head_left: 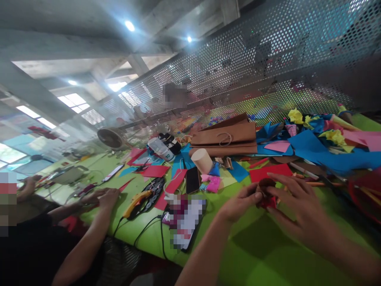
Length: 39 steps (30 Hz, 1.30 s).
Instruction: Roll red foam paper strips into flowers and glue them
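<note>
Over the green table (253,254), my left hand (242,202) pinches a small brown and red piece (267,183), which looks like folded or curled paper. My right hand (300,202) meets the piece from the other side, with the thumb at its lower red part and the fingers around its right edge. The fingers cover much of the piece, so its exact shape is hidden. Just behind my hands lies a flat red paper sheet (281,171).
Left of my hands are a phone (193,180), a phone with a lit screen (190,222), a yellow glue gun (138,202) with its cord and a cream cylinder (202,159). A brown paper bag (226,139) and blue paper (312,149) lie behind. A co-worker's arms (95,230) are at left.
</note>
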{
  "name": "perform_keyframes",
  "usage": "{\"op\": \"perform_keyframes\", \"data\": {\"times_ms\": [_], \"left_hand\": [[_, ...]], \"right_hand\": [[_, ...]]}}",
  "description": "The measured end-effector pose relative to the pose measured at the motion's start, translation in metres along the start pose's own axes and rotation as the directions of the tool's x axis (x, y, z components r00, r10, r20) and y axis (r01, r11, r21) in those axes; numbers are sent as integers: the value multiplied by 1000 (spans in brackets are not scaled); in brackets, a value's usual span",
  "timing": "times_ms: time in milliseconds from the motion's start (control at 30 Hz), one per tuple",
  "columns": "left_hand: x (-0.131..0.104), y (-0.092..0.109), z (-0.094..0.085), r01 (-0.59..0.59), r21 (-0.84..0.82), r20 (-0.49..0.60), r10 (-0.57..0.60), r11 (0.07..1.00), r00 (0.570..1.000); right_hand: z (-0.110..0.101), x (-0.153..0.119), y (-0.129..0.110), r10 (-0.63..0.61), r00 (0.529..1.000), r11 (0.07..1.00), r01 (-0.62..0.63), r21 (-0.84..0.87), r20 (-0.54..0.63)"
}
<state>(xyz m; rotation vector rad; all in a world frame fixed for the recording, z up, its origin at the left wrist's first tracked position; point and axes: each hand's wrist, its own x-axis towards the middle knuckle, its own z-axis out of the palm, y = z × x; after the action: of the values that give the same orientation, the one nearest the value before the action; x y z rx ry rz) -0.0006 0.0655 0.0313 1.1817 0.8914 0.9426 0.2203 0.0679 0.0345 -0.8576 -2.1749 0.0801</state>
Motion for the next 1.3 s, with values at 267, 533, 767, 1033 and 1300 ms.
{"op": "perform_keyframes", "data": {"times_ms": [267, 533, 767, 1033, 1300], "left_hand": [[2, 3, 2, -66, -43, -2, 66, 997, 998], [1, -1, 1, -58, 70, 12, 57, 996, 998], [2, 3, 0, -31, -37, -56, 29, 999, 998], [-1, 6, 4, 22, -41, -35, -23, 999, 999], [-2, 4, 4, 60, -48, 9, -60, 997, 998]], "right_hand": [[-13, 5, 5, 37, 996, 999, -39, -15, -82], [4, -4, 0, 42, 999, 997, -41, -71, 10], [-14, 4, 3, 12, 998, 1000, -13, -4, -58], [-13, 4, 0, -82, 997, 996, 81, -40, -13], [-13, 4, 2, -73, 997, 997, 73, -11, -20]]}}
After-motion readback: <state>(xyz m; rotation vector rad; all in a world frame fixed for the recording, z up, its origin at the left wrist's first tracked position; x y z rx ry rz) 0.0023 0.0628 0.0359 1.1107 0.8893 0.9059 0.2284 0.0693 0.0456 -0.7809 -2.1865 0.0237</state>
